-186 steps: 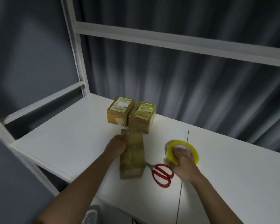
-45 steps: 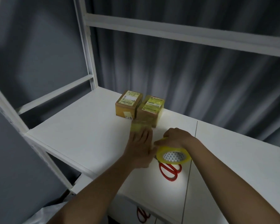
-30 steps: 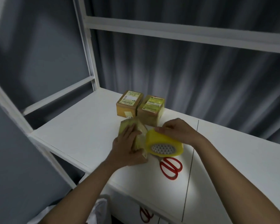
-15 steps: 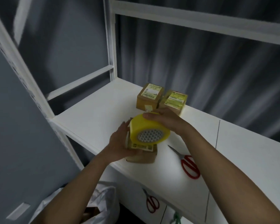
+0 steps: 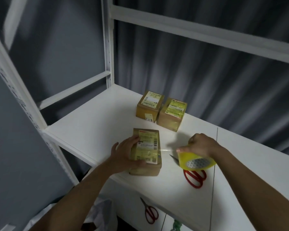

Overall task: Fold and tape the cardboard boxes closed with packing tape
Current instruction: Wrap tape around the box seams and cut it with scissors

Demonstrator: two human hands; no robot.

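L hand [image 5: 127, 153] lay flat, gripping near box [image 5: 146, 151] on white shelf [image 5: 90, 130]; R hand [image 5: 201, 145] held yellow tape roll [image 5: 196, 161] just right, strip stretched to box, above red scissors [image 5: 194, 177]

Honestly nothing here is readable. The near box [image 5: 146, 151], lower middle of the frame, has a shipping label [image 5: 147, 147] with barcode-like marks, but the print is just smudge. Same for the white label [image 5: 151, 102] on the back left box [image 5: 148, 106] and the yellowish label [image 5: 175, 108] on the back right box [image 5: 171, 115], up in the centre. There's also a small sticker [image 5: 148, 117] on the back left box's front, too tiny to read.
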